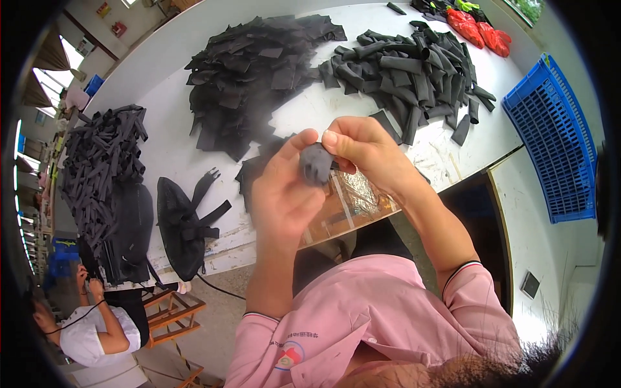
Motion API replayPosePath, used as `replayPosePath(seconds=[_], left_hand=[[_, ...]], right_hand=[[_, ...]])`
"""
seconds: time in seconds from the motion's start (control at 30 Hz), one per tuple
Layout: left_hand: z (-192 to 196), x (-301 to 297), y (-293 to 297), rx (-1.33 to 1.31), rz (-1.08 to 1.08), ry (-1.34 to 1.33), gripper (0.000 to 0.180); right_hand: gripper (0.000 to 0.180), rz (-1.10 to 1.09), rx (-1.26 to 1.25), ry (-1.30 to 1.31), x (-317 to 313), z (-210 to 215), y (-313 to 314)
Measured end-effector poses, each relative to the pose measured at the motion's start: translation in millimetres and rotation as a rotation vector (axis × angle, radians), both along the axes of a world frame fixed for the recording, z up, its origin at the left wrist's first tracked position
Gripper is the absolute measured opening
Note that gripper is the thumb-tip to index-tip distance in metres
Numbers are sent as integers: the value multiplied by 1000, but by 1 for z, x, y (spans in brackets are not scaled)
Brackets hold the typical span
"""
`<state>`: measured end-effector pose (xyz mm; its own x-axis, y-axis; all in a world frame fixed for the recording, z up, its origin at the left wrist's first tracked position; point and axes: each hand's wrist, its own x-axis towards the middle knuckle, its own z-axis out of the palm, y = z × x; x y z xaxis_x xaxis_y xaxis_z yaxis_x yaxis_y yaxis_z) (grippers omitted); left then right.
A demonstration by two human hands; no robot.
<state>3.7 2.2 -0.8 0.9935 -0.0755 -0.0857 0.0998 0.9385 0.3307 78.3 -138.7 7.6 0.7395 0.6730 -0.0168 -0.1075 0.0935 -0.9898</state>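
Between my two hands, above the table's near edge, is a small dark grey fabric piece (315, 166), seen end-on and looking like a rolled tube. My left hand (284, 187) is curled round its left side, slightly smeared by motion. With thumb and fingers my right hand (362, 149) pinches the upper right edge of the piece. Beyond my hands lies a large heap of flat black fabric pieces (249, 71). To its right is a pile of dark grey fabric tubes (407, 74), some scattered toward the right edge.
The white table (158, 139) also carries a heap of narrow dark strips (103, 181) and a black pouch with a buckle strap (178, 226) at left. A blue plastic basket (553, 139) stands at right, red bags (479, 32) far right. Another person (103, 330) works lower left beside a wooden stool (174, 317).
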Motion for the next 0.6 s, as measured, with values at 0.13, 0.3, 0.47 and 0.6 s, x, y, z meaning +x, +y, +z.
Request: replayPosePath(seconds=[0.13, 0.3, 0.47, 0.6], left_hand=[[-79, 18, 11, -117, -227, 0, 21], [-67, 2, -6, 242, 98, 33, 25], [-25, -9, -29, 828, 345, -162, 33], [-59, -9, -16, 688, 152, 96, 33]], right_hand=[[31, 70, 79, 344, 8, -70, 1], [32, 97, 110, 355, 9, -76, -1], [27, 231, 96, 62, 20, -51, 3], [18, 314, 208, 278, 22, -100, 3]])
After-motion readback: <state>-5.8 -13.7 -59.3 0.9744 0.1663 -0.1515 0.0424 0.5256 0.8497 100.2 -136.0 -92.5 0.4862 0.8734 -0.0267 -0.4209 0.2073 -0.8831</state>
